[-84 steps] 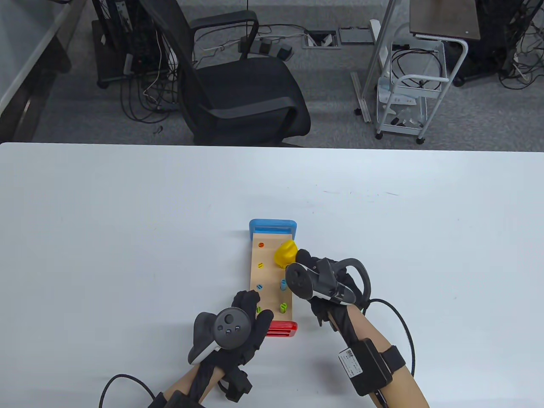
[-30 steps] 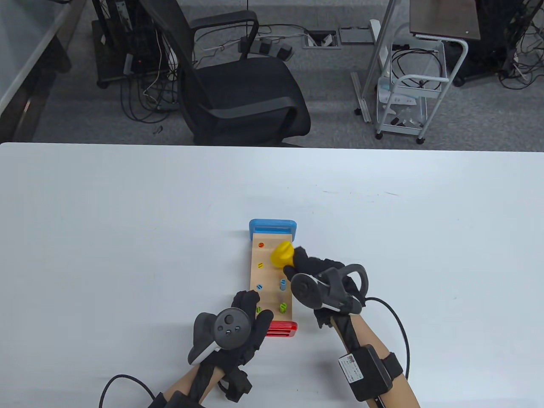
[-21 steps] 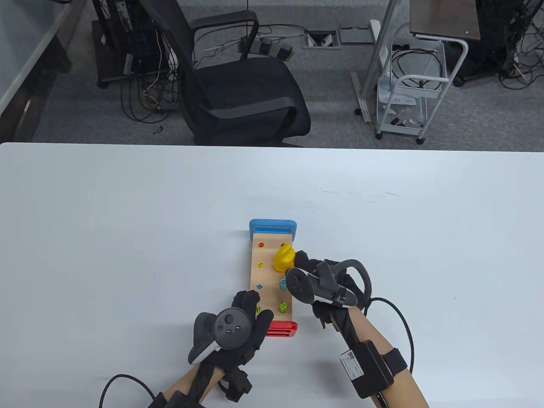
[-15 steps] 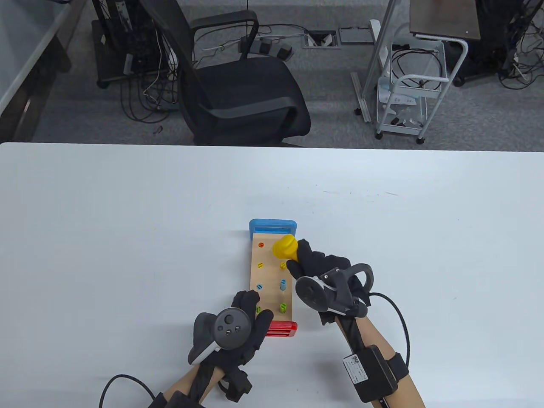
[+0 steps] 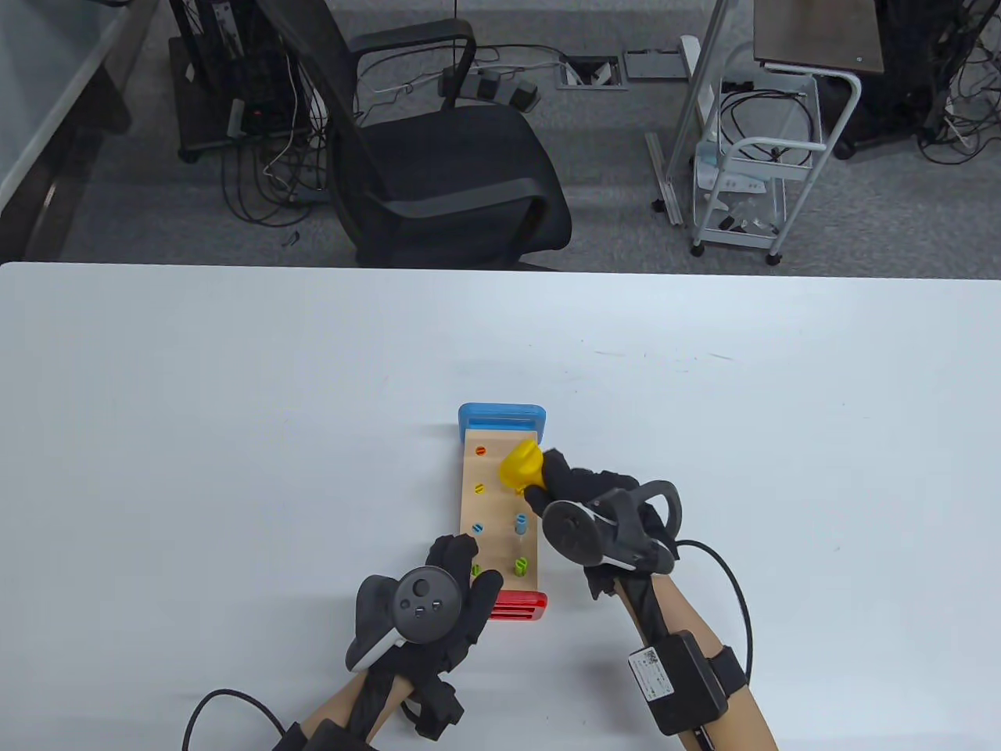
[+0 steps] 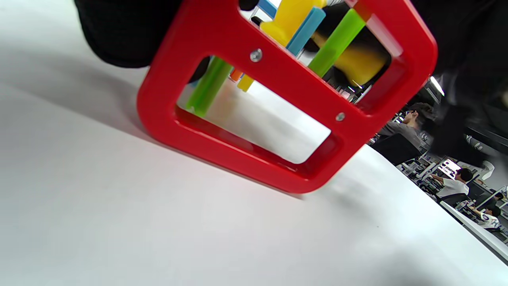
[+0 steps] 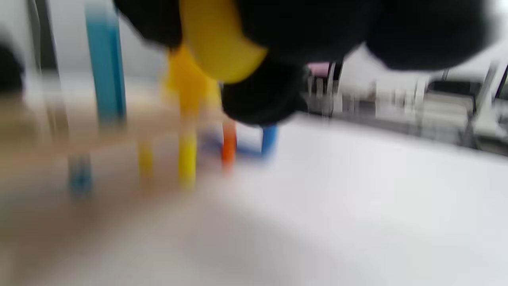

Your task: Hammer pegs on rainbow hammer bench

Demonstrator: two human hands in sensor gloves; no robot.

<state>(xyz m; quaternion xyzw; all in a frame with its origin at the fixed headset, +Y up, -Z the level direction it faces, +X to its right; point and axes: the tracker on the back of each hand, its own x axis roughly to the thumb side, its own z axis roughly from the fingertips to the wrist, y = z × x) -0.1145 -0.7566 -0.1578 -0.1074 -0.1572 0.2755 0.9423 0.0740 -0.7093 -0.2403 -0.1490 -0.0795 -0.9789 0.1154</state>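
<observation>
The hammer bench (image 5: 493, 516) is a wooden board with a blue end (image 5: 501, 415) at the far side and a red end (image 5: 517, 606) near me. Coloured pegs stand in two rows; the blue peg (image 5: 520, 523) and green peg (image 5: 521, 564) on the right stick up. My left hand (image 5: 457, 575) rests on the bench's near left corner; the left wrist view shows the red end frame (image 6: 278, 103) close up. My right hand (image 5: 567, 489) grips the yellow hammer (image 5: 521, 466), its head above the board's far right pegs. The right wrist view is blurred, with the hammer (image 7: 214, 43) under my fingers.
The white table (image 5: 235, 438) spreads wide around the bench. A black office chair (image 5: 438, 156) stands beyond the far edge, and a white cart (image 5: 751, 180) at the far right. Cables trail from both wrists at the near edge.
The right hand has swung the yellow hammer up and down over the far right pegs. From half a second ago it has dropped slightly toward me. The left hand has not moved.
</observation>
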